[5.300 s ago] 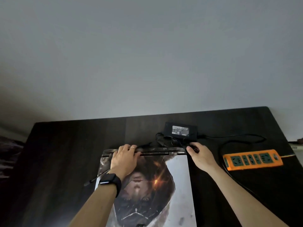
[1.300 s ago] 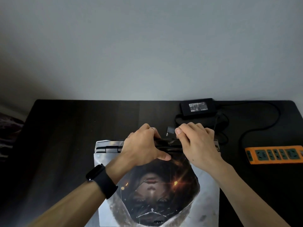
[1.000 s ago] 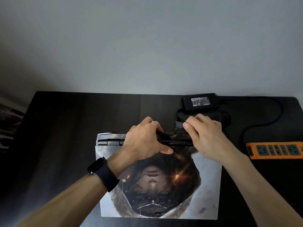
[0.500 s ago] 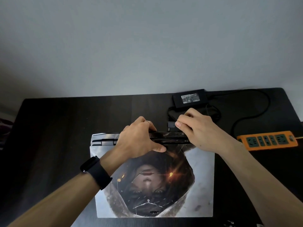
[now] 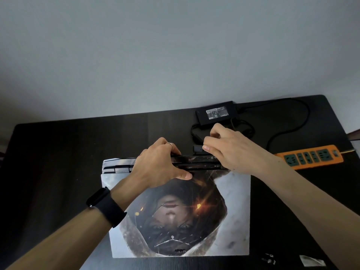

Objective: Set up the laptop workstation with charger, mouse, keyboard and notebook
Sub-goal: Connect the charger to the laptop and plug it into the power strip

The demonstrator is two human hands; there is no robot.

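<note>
A closed laptop (image 5: 233, 201) with a printed picture on its lid lies on the dark table (image 5: 58, 162). My left hand (image 5: 157, 166) grips its rear edge, fingers over the back and thumb on the lid. My right hand (image 5: 229, 149) pinches the charger plug (image 5: 197, 148) right behind that rear edge. The black charger brick (image 5: 216, 112) lies further back, and its cable (image 5: 288, 123) loops to the right. No mouse, keyboard or notebook is in view.
An orange power strip (image 5: 311, 157) lies at the table's right edge. Small dark bits (image 5: 268, 259) and a pale scrap (image 5: 311, 261) sit at the front right corner. A grey wall stands behind the table.
My right hand has gone from the laptop's right rear corner to the middle of its rear edge with the plug pinched in it. My left hand stays on the rear edge.
</note>
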